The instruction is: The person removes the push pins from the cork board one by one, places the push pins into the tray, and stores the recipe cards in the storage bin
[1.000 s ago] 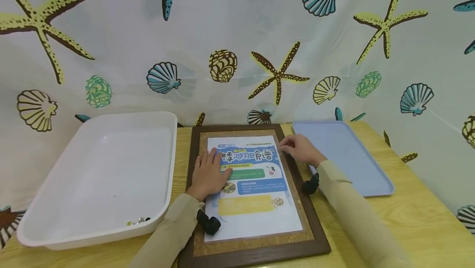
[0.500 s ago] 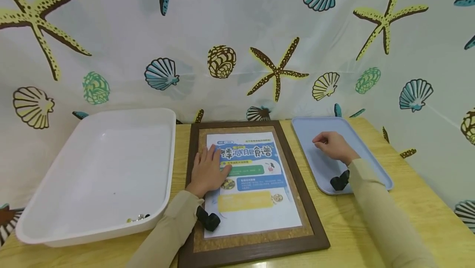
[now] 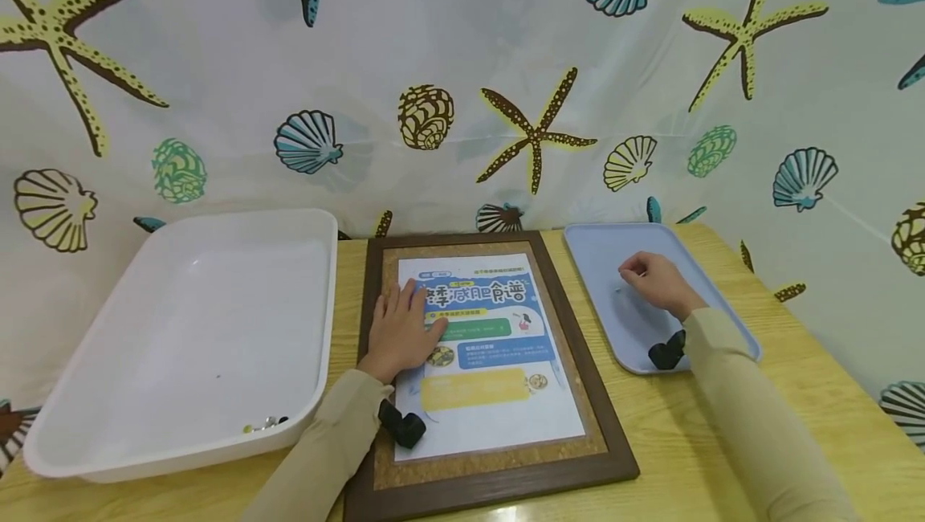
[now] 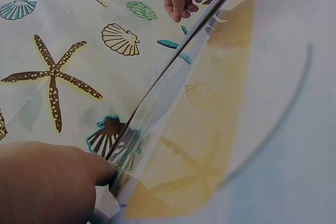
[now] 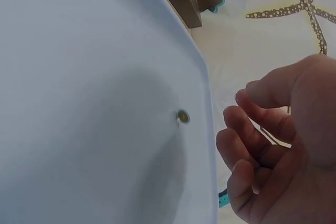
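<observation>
My left hand point(image 3: 397, 329) rests with spread fingers on the printed paper sheet point(image 3: 491, 418), which lies on a cork board point(image 3: 499, 474) in a dark brown frame. In the left wrist view, the thumb point(image 4: 58, 177) shows beside the sheet's glossy surface. Over the blue tray point(image 3: 600, 249) is my right hand point(image 3: 658, 285), its fingers loosely curled with nothing held. A small gold-coloured thumbtack point(image 5: 182, 116) shows against the tray in the right wrist view, apart from the fingertips.
A large white tub point(image 3: 209, 329) stands left of the board, with several small yellow, silver and black pieces point(image 3: 267, 425) near its front corner. Behind the wooden table point(image 3: 694, 442) hangs a cloth point(image 3: 433, 32) printed with shells and starfish.
My right hand has moved right, from the board's upper right edge to above the blue tray, and let go of the thumbtack. My left hand has stayed on the sheet.
</observation>
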`<state>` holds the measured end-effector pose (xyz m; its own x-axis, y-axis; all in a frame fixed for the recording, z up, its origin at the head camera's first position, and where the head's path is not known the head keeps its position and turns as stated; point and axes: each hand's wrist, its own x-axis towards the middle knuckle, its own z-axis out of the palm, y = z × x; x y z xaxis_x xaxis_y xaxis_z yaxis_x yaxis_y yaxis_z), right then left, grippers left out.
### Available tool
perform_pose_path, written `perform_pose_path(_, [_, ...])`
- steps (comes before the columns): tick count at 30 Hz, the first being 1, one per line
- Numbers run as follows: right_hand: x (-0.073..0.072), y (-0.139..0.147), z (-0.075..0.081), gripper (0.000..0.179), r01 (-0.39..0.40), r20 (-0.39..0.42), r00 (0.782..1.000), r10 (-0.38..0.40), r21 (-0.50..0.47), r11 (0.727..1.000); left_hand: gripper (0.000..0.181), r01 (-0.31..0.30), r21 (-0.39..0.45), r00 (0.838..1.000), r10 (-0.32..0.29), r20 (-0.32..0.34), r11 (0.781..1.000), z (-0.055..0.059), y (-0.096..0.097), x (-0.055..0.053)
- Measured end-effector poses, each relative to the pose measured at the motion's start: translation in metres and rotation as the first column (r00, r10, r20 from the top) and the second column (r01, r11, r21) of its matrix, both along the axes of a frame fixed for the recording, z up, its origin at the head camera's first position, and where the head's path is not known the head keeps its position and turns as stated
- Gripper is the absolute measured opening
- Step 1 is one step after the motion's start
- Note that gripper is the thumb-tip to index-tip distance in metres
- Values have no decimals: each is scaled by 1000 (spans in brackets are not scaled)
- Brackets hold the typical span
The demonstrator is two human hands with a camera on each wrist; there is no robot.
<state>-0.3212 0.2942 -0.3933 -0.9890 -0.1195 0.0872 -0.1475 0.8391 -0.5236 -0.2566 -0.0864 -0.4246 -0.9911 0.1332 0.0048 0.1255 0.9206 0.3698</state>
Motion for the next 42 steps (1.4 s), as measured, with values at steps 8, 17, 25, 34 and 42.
perform_pose_path(8, [3,-21,0,20,-82,16,996,82,-29,996,67,0,3,1000,0,-30,1000,-2,-1,-3])
perform_pose_path(17, [4,-59,-1,21,-295,69,953,296,-36,955,69,-153,129,984,163,-76,980,5,-1,2])
perform_pose_path(25, [15,-87,9,44,-504,77,863,499,99,858,66,-237,189,962,257,-88,953,15,-2,4])
perform_pose_path(34, [16,-101,9,65,-510,164,860,483,324,797,55,-339,411,935,352,46,846,22,-5,-2])
perform_pose_path(42, [18,-101,4,67,-512,157,859,488,305,803,52,-457,547,889,381,254,702,25,-16,-9])
